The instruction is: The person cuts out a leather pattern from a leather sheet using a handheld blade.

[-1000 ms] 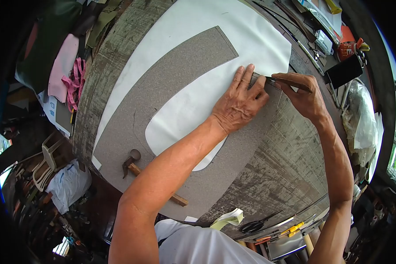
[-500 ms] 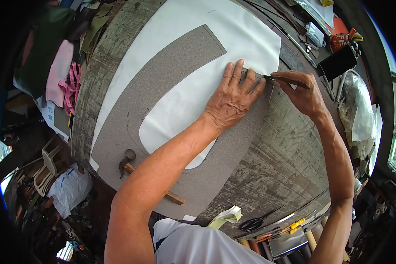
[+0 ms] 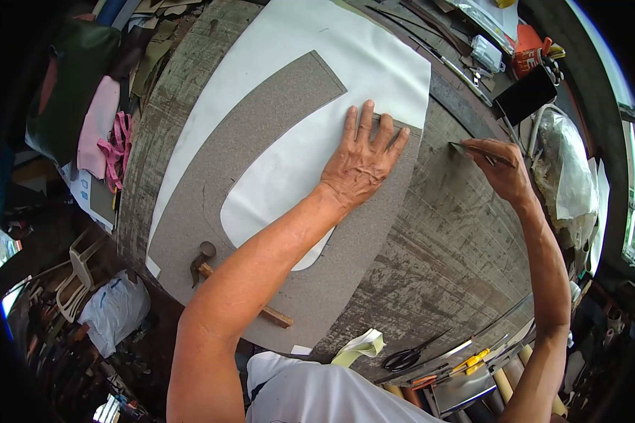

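Observation:
My left hand lies flat with its fingers spread, pressing on one arm of a large grey-brown U-shaped template. Beneath that template is a white sheet of smooth material. My right hand is closed round a slim dark pointed tool, whose exact kind I cannot make out. Its tip is over the worn table, to the right of the template's corner and apart from it. A hammer lies on the lower left of the template, its handle partly hidden under my left forearm.
Black-handled scissors and yellow-handled tools lie along the near edge of the scuffed table. A black phone, a steel ruler and clear plastic are at the far right. Pink tape hangs at the left.
My right hand with the pointed tool has moved right and down, away from the template's corner. My left hand keeps its place on the template. The whole view has shifted slightly.

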A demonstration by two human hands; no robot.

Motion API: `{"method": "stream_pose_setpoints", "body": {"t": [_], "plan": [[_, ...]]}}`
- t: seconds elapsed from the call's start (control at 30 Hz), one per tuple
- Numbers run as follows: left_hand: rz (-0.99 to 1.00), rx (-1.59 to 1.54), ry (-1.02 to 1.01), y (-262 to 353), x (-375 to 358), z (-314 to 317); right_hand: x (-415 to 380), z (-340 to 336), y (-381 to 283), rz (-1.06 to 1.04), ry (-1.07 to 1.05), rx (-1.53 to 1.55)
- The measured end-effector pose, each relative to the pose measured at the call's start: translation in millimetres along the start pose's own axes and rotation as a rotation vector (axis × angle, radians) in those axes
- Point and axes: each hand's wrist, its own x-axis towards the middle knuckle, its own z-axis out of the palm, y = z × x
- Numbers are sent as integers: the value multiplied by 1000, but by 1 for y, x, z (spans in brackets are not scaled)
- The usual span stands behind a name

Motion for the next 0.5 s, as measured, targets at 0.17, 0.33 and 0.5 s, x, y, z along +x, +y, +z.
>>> {"method": "stream_pose_setpoints", "body": {"t": [0.17,0.33,0.5], "plan": [[1,0,19,-1,1,2,-18,-1,-15,-23,115,21],[-14,-73,-20,-5,5,-10,-53,52,-75,142,472,56],[-114,-395,-33,-21,19,-30,-84,144,-131,236,342,-168]]}}
